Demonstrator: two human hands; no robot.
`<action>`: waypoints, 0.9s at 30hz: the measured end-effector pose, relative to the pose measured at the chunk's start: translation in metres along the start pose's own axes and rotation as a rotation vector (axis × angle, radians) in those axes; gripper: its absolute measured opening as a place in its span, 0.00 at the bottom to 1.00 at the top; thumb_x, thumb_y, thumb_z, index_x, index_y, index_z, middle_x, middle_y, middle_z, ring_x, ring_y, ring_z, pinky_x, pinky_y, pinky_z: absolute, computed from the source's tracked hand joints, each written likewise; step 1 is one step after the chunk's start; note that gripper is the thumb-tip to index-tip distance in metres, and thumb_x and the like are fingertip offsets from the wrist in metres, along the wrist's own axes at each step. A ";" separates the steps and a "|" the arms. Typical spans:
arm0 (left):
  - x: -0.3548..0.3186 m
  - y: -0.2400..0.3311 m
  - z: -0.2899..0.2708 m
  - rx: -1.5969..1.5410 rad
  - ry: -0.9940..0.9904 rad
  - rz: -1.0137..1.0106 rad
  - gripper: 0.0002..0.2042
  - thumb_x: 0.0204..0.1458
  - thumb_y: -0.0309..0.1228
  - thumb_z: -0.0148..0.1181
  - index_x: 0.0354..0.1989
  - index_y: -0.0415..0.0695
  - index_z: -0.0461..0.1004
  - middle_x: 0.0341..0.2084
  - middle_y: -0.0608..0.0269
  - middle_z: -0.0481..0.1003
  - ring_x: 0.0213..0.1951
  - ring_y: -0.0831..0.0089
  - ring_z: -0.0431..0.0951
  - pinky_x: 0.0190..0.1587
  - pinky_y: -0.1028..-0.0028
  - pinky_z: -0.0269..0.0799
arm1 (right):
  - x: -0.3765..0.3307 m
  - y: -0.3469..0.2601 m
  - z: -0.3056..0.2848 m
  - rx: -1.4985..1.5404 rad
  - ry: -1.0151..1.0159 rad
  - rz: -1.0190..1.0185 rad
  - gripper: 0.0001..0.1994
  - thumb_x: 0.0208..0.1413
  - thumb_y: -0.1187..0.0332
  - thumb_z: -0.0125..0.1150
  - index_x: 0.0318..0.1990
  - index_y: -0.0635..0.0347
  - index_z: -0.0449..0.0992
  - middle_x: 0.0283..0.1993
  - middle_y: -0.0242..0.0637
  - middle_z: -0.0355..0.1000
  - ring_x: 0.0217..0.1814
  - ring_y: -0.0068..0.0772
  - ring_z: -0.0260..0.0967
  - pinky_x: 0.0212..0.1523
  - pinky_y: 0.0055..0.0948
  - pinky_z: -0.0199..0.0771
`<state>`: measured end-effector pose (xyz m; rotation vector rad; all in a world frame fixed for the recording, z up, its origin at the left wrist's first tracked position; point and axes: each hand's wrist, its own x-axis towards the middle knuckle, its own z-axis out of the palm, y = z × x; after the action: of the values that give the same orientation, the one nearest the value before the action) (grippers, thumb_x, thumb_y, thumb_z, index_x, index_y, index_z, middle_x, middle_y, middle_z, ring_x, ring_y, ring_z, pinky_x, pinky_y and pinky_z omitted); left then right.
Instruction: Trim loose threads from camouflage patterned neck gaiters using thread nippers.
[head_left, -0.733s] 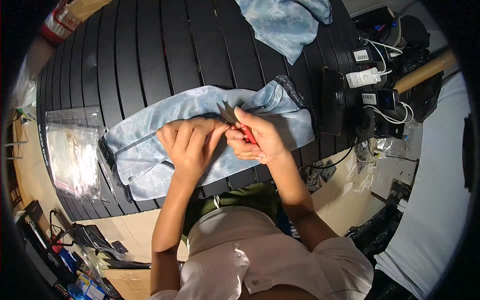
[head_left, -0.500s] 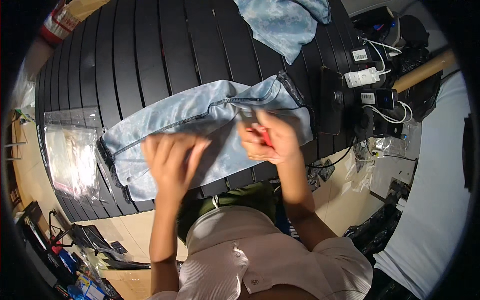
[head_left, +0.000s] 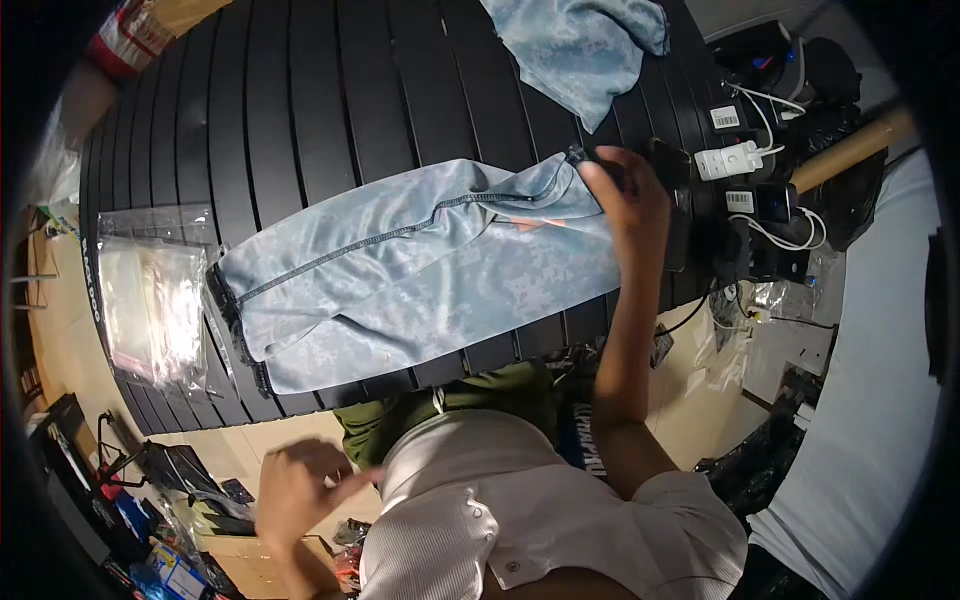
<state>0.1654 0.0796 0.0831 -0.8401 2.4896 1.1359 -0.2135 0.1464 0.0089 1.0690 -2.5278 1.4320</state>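
A light blue camouflage-print cloth piece [head_left: 400, 290], shaped like a tube with dark seams and black edging at both ends, lies lengthwise across the black slatted table [head_left: 230, 110]. My right hand [head_left: 635, 205] is at its right end, thumb and fingers curled around the black edging. Past the table's near edge, low at the left, my left hand [head_left: 305, 490] hangs in the air with its thumb spread from the fingers and no object visible in it. A small orange-red shape [head_left: 525, 223] shows at the cloth's upper right; fabric seems to cover part of it.
Another blue camouflage cloth [head_left: 585, 55] lies at the far edge. Clear plastic bags [head_left: 150, 300] rest at the left. A dark flat object [head_left: 677, 230], a white plug adapter [head_left: 727, 160] and cables crowd the right side, beside a cardboard tube [head_left: 850, 150].
My right hand has let go of the red tool and moved right to the cloth's end. My left hand has lifted off the cloth and drawn back past the near edge.
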 end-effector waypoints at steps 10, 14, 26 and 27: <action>0.198 0.082 0.009 -0.234 0.812 0.519 0.06 0.43 0.28 0.61 0.29 0.42 0.76 0.29 0.65 0.76 0.31 0.66 0.70 0.34 0.72 0.65 | 0.004 -0.007 -0.015 0.624 -0.351 0.483 0.09 0.53 0.64 0.56 0.27 0.57 0.67 0.12 0.22 0.52 0.09 0.13 0.46 0.12 0.17 0.44; 0.223 0.085 0.019 -0.140 0.842 0.546 0.09 0.42 0.31 0.62 0.32 0.43 0.76 0.30 0.68 0.76 0.34 0.70 0.69 0.38 0.72 0.60 | -0.003 -0.008 -0.023 0.810 -0.274 0.657 0.09 0.54 0.63 0.53 0.26 0.54 0.63 0.08 0.24 0.48 0.04 0.19 0.42 0.07 0.21 0.39; 0.232 0.086 0.026 -0.424 0.866 0.405 0.08 0.40 0.34 0.64 0.30 0.47 0.79 0.26 0.71 0.76 0.33 0.70 0.68 0.40 0.72 0.59 | -0.015 0.003 -0.024 1.144 -0.393 0.670 0.18 0.54 0.61 0.49 0.14 0.45 0.56 0.06 0.25 0.46 0.01 0.23 0.38 0.05 0.22 0.38; 0.231 0.088 0.025 -0.419 0.873 0.423 0.07 0.40 0.34 0.64 0.29 0.48 0.79 0.25 0.72 0.76 0.33 0.70 0.67 0.40 0.72 0.58 | -0.017 0.010 -0.023 1.106 -0.281 0.728 0.18 0.55 0.61 0.49 0.13 0.45 0.55 0.06 0.25 0.46 0.01 0.23 0.39 0.05 0.22 0.39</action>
<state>-0.0711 0.0538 0.0108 -1.1342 3.3017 1.7665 -0.2129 0.1770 0.0085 0.2906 -2.2938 3.2760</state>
